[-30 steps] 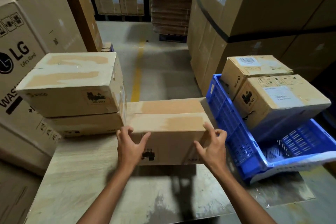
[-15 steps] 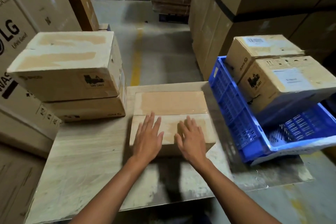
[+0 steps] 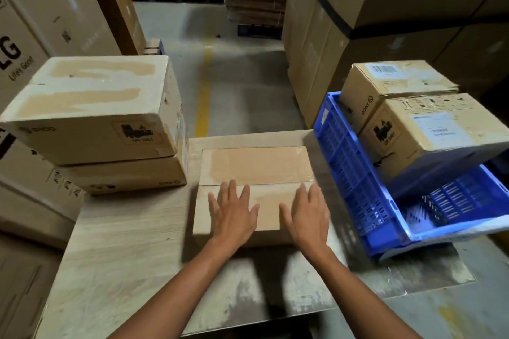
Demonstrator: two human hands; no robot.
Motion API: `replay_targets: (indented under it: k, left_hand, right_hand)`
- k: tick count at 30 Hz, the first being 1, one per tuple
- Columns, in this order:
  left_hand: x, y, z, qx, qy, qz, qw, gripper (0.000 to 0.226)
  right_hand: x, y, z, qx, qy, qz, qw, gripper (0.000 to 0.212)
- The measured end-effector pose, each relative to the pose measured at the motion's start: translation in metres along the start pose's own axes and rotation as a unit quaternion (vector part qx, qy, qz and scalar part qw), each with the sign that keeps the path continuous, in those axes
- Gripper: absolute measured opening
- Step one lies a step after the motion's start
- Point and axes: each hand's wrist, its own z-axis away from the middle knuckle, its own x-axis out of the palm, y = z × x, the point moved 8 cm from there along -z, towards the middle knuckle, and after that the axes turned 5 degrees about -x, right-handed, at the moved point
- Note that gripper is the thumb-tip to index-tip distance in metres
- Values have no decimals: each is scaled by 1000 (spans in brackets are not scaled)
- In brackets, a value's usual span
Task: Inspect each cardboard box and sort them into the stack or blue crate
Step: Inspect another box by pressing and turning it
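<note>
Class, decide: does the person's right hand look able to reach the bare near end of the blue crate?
Probably yes. The right hand lies flat on the middle box, holding nothing; the blue crate stands just beside it, and its two boxes fill only the far part.

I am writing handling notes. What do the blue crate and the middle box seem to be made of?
Blue crate: probably moulded plastic, slightly glossy; its walls are a slotted lattice. Middle box: matte brown cardboard, likely corrugated; folded flaps, with shiny clear tape over the top seam.
</note>
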Motion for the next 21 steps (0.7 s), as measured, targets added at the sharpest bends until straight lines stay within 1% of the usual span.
replay_targets:
  k: [3, 5, 8, 9, 11, 12, 13, 16, 18, 20, 21]
  left_hand:
    - [-4, -29, -13, -82, -2, 43, 996, 64]
    - [-3, -56, -17, -133, 1, 90, 987, 66]
    - [2, -72, -17, -161, -10, 155, 975, 69]
    - [3, -72, -17, -162, -8, 162, 973, 70]
    - [3, -69, -20, -166, -5, 181, 969, 70]
    - [3, -68, -21, -170, -4, 193, 966, 70]
    - [4, -68, -22, -173, -2, 207, 963, 70]
    - [11, -68, -27, -179, -6, 284, 942, 68]
    - [16, -62, -29, -163, -10, 361, 918, 64]
    - [24, -52, -30, -151, -44, 408, 899, 56]
    - [29, -49, -29, -149, -65, 406, 899, 52]
  right_hand:
    - [-1, 23, 1, 43, -8, -86, 995, 86]
    - [3, 32, 1, 79, -8, -130, 988, 87]
    - [1, 41, -2, 137, 14, -199, 970, 77]
    - [-1, 43, -3, 142, 17, -221, 965, 71]
    - [-15, 38, -4, 139, 21, -243, 960, 53]
    - [-29, 33, -4, 128, 35, -246, 960, 43]
    - [-45, 28, -6, 116, 52, -246, 961, 39]
    - [-99, 3, -14, 50, 102, -205, 972, 44]
    - [-136, -23, -17, -3, 135, -160, 978, 40]
    - [-156, -54, -14, -56, 156, -127, 978, 27]
    - [-158, -72, -12, -88, 155, -98, 979, 21]
